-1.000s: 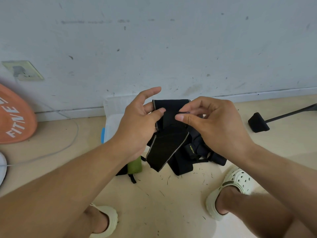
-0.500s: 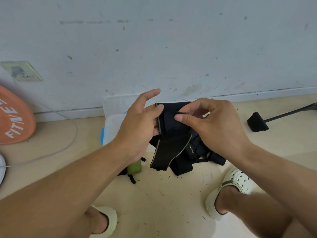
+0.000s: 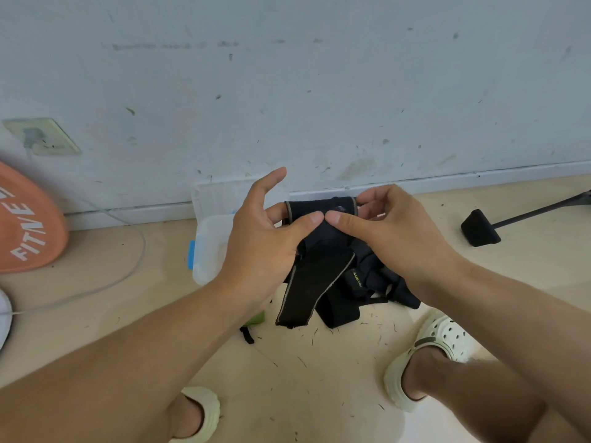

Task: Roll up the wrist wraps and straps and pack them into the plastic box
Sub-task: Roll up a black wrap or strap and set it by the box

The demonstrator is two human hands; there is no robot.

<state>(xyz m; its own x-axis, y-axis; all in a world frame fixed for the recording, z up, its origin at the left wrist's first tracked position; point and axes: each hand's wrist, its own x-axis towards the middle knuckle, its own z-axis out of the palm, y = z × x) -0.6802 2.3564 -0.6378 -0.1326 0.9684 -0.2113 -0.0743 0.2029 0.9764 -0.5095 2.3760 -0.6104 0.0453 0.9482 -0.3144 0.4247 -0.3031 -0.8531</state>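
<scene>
A black wrist wrap (image 3: 319, 270) with grey edging is held up between both hands; its top end is partly rolled and its tail hangs down. My left hand (image 3: 265, 247) pinches the roll from the left with thumb and fingers, index finger raised. My right hand (image 3: 387, 231) pinches it from the right, thumb tip meeting the left thumb. Behind and below lies a pile of black straps (image 3: 377, 282) on the floor. The clear plastic box (image 3: 211, 247) with a blue latch sits on the floor behind my left hand, mostly hidden.
The wall runs close behind the box. An orange disc (image 3: 28, 225) leans at far left, with a white cable (image 3: 128, 266) curving across the floor. A black padded bar end (image 3: 479, 231) lies at right. A green item (image 3: 256, 319) peeks under my left wrist. My feet are in pale clogs.
Both thumbs have come together on the wrap's top end, the roll has grown slightly, and the hanging tail has shortened.
</scene>
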